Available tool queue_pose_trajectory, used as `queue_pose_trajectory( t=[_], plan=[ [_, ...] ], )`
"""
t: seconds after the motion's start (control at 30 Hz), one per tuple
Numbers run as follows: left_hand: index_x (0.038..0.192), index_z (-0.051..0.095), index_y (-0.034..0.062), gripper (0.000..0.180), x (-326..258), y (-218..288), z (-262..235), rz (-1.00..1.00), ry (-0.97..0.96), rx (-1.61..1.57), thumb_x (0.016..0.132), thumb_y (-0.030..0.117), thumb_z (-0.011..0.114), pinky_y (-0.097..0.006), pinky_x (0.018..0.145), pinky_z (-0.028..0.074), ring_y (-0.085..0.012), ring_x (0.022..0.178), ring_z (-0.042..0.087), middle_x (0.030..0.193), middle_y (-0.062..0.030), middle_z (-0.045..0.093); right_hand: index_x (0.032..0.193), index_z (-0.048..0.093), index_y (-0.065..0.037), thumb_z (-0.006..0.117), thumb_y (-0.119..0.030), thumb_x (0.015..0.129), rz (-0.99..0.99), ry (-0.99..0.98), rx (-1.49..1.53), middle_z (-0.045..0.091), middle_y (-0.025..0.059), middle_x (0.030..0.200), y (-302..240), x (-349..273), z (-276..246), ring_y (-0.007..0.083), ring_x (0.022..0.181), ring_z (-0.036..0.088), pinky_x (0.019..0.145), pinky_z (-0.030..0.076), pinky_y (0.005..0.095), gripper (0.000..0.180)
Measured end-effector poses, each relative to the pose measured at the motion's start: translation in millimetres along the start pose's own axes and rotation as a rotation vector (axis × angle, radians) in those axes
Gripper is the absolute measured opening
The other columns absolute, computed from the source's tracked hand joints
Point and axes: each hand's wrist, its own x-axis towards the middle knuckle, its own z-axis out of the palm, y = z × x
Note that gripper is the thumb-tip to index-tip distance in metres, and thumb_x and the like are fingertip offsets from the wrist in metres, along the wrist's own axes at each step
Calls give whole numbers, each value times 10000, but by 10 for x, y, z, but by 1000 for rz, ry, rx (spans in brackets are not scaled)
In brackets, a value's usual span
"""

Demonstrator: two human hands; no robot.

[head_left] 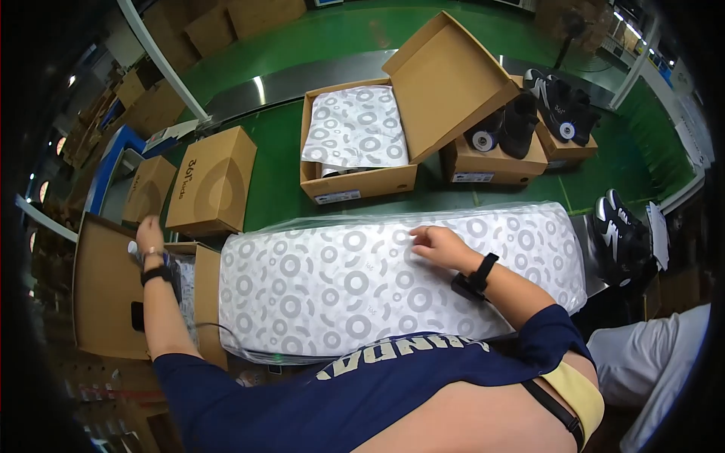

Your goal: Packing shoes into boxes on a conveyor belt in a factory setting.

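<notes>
White patterned paper (pixel 325 283) lies under the right hand (pixel 440 248), fingers parted; whether the left hand (pixel 150 235) holds anything, I cannot tell.

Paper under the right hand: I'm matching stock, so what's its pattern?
The paper is white with grey rings and curved dashes, best seen in the head view.

L hand (pixel 150 235) extended fwd, R hand (pixel 442 248) inward, loosely bent

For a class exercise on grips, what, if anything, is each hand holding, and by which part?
The right hand, over the patterned paper stack, holds nothing visible. Whether the left hand, at the open box at left, holds anything cannot be told.
</notes>
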Motion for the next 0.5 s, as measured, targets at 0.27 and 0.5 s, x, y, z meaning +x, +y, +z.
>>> queue_pose_trajectory(
  t=[0.27, 0.5],
  plan=[
    [814, 629, 16, 225, -1529, -1667, 681, -55, -489, 569, 760, 214, 538, -399, 681, 468, -360, 762, 593, 815, -207, 610, 1003, 544, 14, 553, -100, 801, 142, 265, 658, 562, 18, 789, 355, 12, 182, 84, 686, 501, 631, 418, 212, 233],
    [794, 627, -3, 221, -994, -1524, -355, -502, 168, 253, 786, 174, 495, -403, 619, 449, -327, 685, 589, 823, -225, 609, 962, 565, 8, 569, -118, 781, 31, 264, 642, 580, 49, 746, 372, -74, -39, 110, 665, 522, 630, 430, 227, 221]
  ],
)
